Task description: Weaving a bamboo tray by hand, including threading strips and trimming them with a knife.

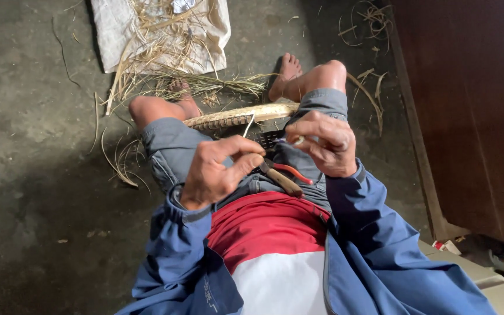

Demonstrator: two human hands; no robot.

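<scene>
I sit on the floor with a partly woven bamboo basket rim [237,115] resting across my knees. My left hand [217,169] pinches a thin bamboo strip [248,125] that rises toward the weave. My right hand [325,143] is closed on the dark woven edge [269,138] and a pale strip end. A tool with a brown wooden handle [284,182] and a red part [296,172] lies in my lap under both hands.
A white cloth [164,35] with dry bamboo strips lies on the concrete floor ahead of my feet. More loose strips [121,160] are scattered at the left and far right. A dark wooden wall [473,105] stands at the right, with cardboard [485,274] below.
</scene>
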